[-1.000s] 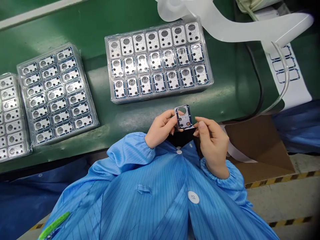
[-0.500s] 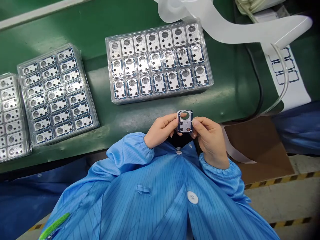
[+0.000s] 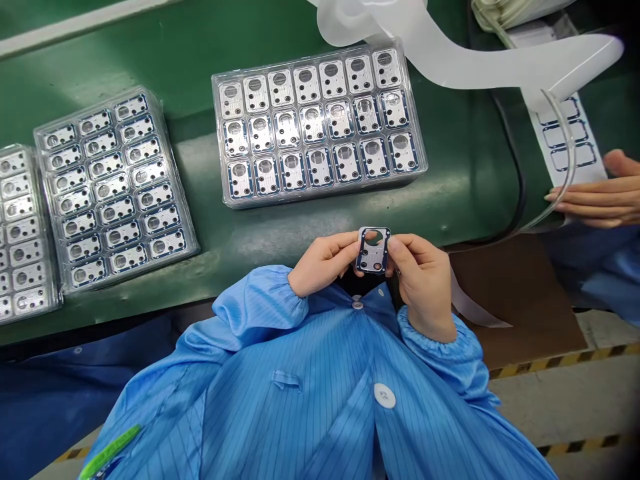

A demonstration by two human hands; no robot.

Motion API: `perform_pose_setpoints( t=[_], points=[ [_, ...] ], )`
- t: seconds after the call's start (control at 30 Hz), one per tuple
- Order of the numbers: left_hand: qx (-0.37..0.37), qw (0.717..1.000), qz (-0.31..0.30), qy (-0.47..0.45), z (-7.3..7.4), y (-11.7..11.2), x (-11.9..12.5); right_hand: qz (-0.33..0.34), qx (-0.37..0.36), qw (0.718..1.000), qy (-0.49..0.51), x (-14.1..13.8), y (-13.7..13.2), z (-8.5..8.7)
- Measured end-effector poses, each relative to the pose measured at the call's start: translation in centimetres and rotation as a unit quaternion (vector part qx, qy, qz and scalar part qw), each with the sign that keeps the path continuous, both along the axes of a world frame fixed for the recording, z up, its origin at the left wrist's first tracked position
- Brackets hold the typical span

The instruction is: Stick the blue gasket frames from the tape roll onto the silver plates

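Between both hands, just over the table's front edge, is a small silver metal plate (image 3: 373, 256) with a dark blue border, one large round hole and several small ones. My left hand (image 3: 327, 262) pinches its left edge between thumb and fingers. On its right edge, my right hand (image 3: 423, 280) grips with the thumb on the face and the fingers behind. Straight ahead lies a clear plastic tray (image 3: 325, 141) filled with rows of similar plates, apart from both hands.
Farther left on the green table (image 3: 193, 30) are a second tray (image 3: 117, 187) and a third tray (image 3: 23, 233) of plates. At right, a white release strip (image 3: 480, 67) curls above a sheet with blue frame outlines (image 3: 570, 137). A co-worker's hand (image 3: 605, 197) rests near that sheet.
The plate and my fingers have shifted slightly right and towards me, and the plate has tilted a little. A co-worker's hand has come in at the right edge.
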State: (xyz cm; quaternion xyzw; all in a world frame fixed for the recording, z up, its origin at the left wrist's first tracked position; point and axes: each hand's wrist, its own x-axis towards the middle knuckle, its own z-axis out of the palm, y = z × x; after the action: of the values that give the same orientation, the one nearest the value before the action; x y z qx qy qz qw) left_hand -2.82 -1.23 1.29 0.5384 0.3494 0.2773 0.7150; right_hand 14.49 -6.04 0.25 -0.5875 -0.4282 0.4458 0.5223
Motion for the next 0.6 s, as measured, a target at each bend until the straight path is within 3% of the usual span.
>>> perform_pose_setpoints(
  t=[0.3,0.6],
  points=[
    [-0.023,0.999,0.025,0.002,-0.25,-0.21,0.08,-0.046,0.019,0.996,-0.069,-0.45,-0.26,0.35],
    [-0.012,1.000,-0.012,0.002,-0.27,-0.20,0.23,-0.081,0.049,0.993,-0.072,-0.68,-0.31,-0.20]
  ],
)
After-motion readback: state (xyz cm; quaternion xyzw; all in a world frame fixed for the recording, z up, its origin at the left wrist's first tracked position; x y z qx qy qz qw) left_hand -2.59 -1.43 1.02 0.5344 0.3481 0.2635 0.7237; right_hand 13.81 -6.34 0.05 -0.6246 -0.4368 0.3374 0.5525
